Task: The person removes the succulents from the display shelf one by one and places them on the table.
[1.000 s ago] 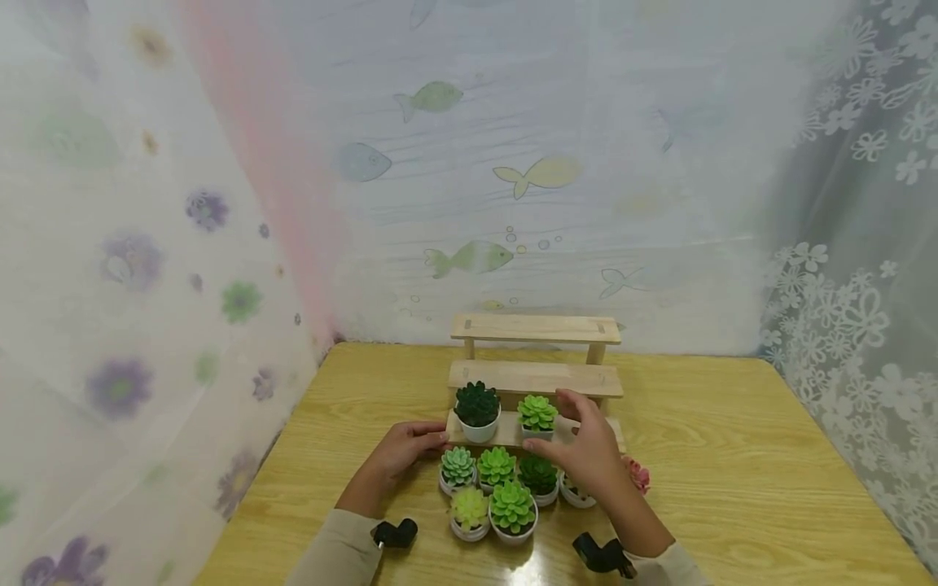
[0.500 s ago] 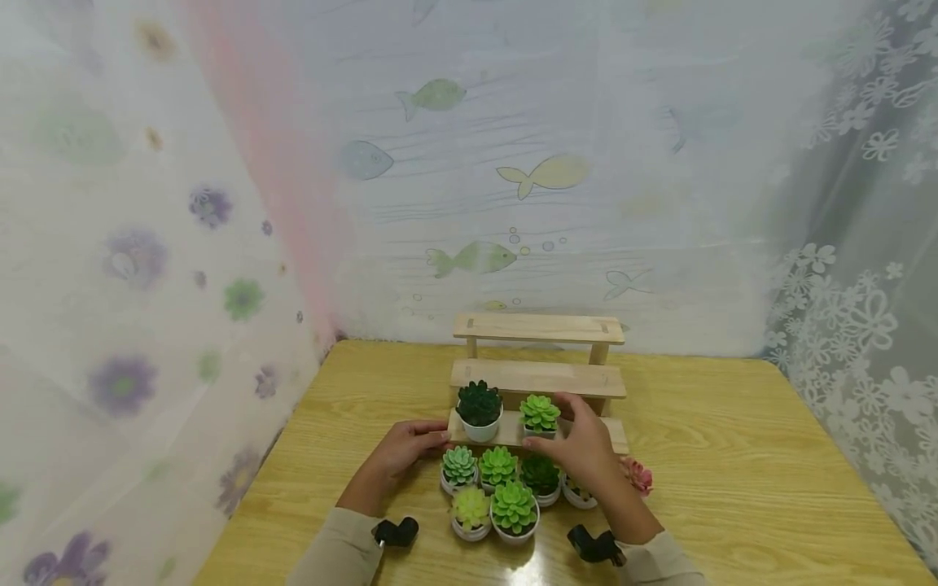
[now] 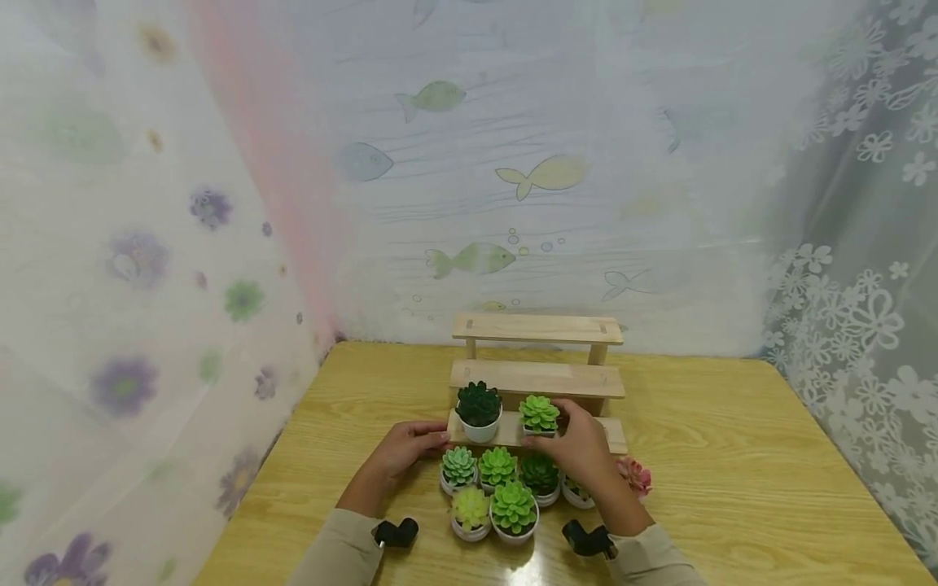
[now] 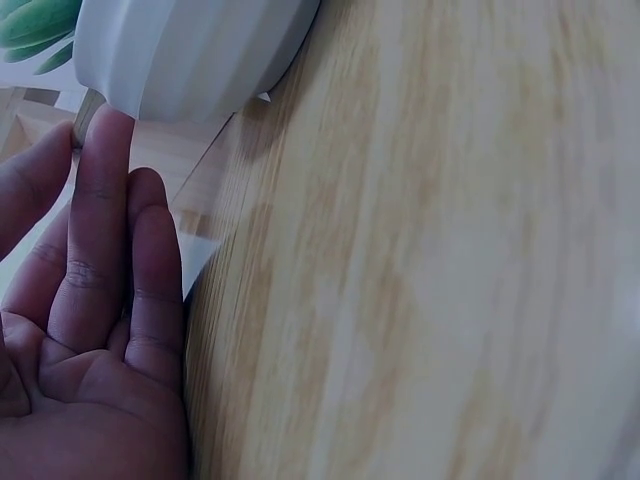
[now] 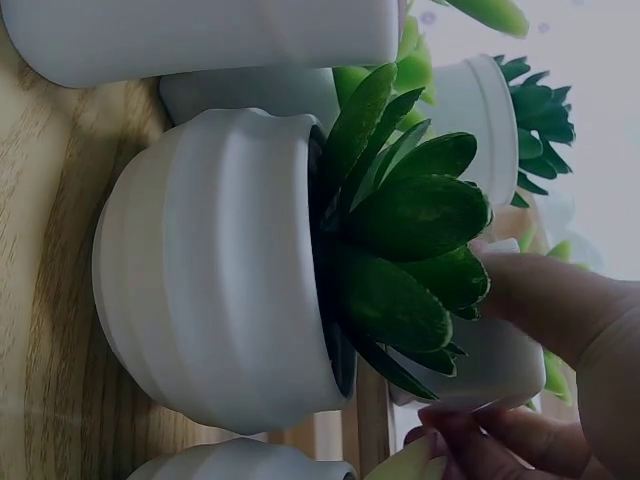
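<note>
A three-step wooden plant stand [image 3: 538, 328] is at the middle of the table. My left hand [image 3: 399, 450] pinches the left end of its lowest board between thumb and fingers; the left wrist view shows the board's edge [image 4: 88, 120] there. My right hand [image 3: 586, 448] grips the white pot [image 5: 490, 350] of a bright green succulent [image 3: 539, 413] at the lowest board, thumb in front and fingers behind. Whether that pot's base touches the board is hard to tell. Left of it on the same board stands a dark green succulent [image 3: 479, 404] in a white pot.
Several white-potted succulents crowd in front of the stand, among them a pale yellow-green one [image 3: 470, 509], a bright green one [image 3: 514, 506] and a dark green one [image 5: 410, 240]. A pink plant [image 3: 634, 477] shows beyond my right forearm. Patterned curtains [image 3: 469, 163] surround the wooden table [image 3: 733, 456].
My right hand's fingers have drawn in closer round the bright green succulent's pot, and the right wrist has shifted slightly left. The left hand stays on the board's end.
</note>
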A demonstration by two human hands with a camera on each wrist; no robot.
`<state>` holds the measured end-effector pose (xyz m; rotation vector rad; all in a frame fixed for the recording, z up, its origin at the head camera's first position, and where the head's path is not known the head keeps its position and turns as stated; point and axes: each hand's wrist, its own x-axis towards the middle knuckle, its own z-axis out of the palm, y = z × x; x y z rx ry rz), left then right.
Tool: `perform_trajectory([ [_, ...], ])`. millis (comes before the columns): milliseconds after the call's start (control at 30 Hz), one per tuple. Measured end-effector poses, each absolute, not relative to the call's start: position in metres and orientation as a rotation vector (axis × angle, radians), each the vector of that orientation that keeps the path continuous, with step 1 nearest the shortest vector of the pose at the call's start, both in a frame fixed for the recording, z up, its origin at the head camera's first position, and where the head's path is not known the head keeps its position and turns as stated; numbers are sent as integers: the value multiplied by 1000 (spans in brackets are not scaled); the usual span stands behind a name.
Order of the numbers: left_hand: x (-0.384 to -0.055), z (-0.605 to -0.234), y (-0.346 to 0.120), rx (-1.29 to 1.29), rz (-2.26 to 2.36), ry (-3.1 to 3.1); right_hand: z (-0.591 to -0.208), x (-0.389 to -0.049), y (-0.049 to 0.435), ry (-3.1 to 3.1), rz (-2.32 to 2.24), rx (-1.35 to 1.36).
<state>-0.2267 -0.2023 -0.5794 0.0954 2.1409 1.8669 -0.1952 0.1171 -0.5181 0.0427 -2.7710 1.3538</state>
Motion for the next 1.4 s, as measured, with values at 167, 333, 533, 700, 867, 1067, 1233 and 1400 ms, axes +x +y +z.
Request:
perform_trajectory([
  [167,-226,-579,-202,99,1863,2137,-519,-197,117,-2784,1322,40],
  [333,-226,-578,-200,119,1876,2129,-518,-198,118,-2779,1307,45],
  [533,-226,-579,-201,118,1883,2113,-516,-195,118,-2785,1311,33],
  [700,-227,-580,-201,122,1877,2111,-515,-191,119,-2767,1319,40],
  [867,-227,-579,-201,125,1872,2121,-511,-186,122,-2762,1327,74],
  [1067,-226,-578,-201,119,1865,2130,-507,-179,129,-2752,1367,104],
  [1233,-227,-578,-201,120,1879,2128,-504,-174,136,-2742,1387,135],
  [1400,-228,-578,-201,121,1888,2116,-500,-169,142,-2752,1376,159],
])
